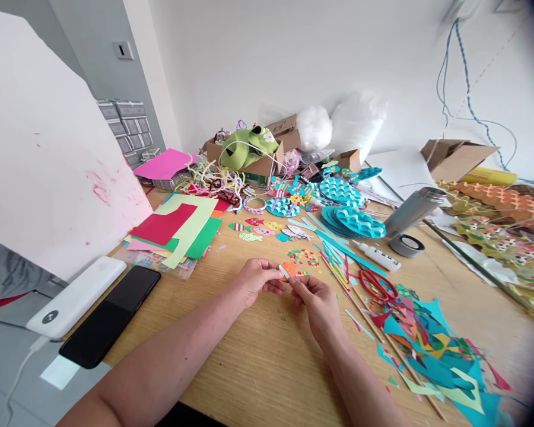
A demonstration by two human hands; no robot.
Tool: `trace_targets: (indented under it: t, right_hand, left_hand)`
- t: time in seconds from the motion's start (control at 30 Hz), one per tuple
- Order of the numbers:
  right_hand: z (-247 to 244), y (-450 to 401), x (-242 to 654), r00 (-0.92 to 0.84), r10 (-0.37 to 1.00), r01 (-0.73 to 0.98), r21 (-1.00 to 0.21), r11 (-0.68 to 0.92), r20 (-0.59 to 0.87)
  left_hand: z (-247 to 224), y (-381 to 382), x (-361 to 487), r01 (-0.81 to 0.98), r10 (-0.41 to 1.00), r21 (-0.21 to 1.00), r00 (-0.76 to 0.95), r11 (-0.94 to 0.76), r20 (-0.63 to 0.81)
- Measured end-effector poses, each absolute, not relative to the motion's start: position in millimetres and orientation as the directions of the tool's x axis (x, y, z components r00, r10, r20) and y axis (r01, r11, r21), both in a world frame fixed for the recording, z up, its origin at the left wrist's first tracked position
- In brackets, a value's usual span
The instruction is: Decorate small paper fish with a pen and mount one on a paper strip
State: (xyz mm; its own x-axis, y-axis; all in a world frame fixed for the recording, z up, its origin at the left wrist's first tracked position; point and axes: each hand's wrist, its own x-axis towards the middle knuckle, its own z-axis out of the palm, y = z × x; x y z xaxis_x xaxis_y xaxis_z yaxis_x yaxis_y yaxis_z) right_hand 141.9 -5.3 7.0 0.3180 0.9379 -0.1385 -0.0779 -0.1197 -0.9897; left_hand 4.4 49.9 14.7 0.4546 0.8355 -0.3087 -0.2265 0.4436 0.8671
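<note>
Near the middle of the wooden table, my left hand (261, 279) pinches an orange paper piece (289, 269) with a small pale blue strip (283, 271) on it. My right hand (312, 296) has its thumb and fingers closed at the lower right edge of the same piece. Just beyond my hands lie tiny coloured paper bits (303, 257). Farther back are several small paper fish (251, 237) with coloured patterns.
Coloured paper sheets (164, 225), a black phone (111, 314) and a white power bank (78, 296) lie left. On the right are red scissors (378, 286), a glue bottle (378, 255), a steel flask (413, 210), thin sticks, paper scraps (440, 350) and blue wavy discs (351, 222).
</note>
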Motion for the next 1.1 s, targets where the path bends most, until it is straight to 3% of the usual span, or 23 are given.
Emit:
trace_targets:
  t: [0.43,0.73,1.1]
  right_hand:
    - [4,-6,143,0.292,0.949,-0.051,-0.993,-0.109,-0.119]
    - [6,-4,147,0.260,0.938,-0.343,-0.930,-0.131,-0.228]
    - [-3,0,151,0.245,0.933,-0.457,-0.880,-0.130,-0.265]
  left_hand:
    - [15,51,5,-0.225,0.864,0.880,0.399,0.418,-0.308]
    - [15,49,6,-0.158,0.856,0.909,0.430,0.385,-0.287]
    - [12,48,9,-0.059,0.851,0.939,0.443,0.340,-0.281]
